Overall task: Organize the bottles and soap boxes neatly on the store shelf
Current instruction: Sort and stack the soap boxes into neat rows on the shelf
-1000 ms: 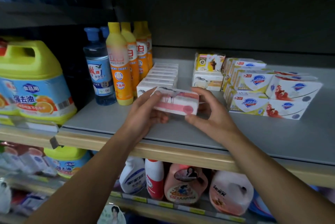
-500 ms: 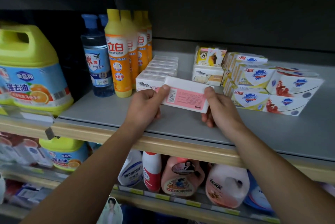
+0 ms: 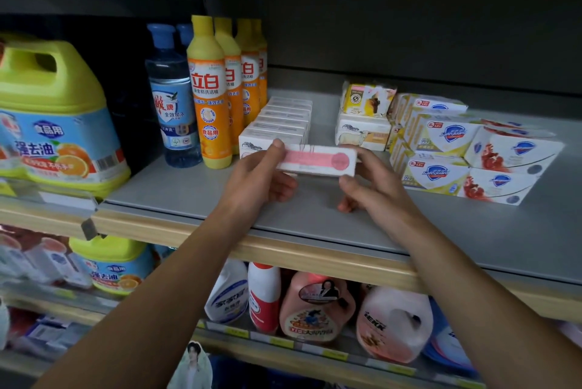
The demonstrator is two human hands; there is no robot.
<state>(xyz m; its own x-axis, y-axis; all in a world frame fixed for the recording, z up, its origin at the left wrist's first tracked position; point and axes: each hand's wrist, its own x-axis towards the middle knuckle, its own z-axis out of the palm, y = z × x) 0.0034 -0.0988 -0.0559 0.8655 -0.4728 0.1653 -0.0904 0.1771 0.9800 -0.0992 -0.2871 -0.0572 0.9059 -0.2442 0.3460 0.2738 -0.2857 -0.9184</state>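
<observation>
A white soap box with a pink band hangs above the grey shelf, its narrow side toward me. My left hand pinches its left end and my right hand grips its right end. Just behind it stands a row of several white soap boxes. To the left stand orange dish-soap bottles and a blue bottle. Right of the row is a white box with a yellow soap pack on top.
Stacked white and gold soap boxes fill the shelf's right side. A big yellow-capped jug stands on the neighbouring shelf at left. Below the wooden shelf edge are detergent jugs and bottles.
The box has turned in my hands: the barcode face was toward me half a second ago, now its narrow pink-banded side is. Both hands hold it slightly farther back, near the row.
</observation>
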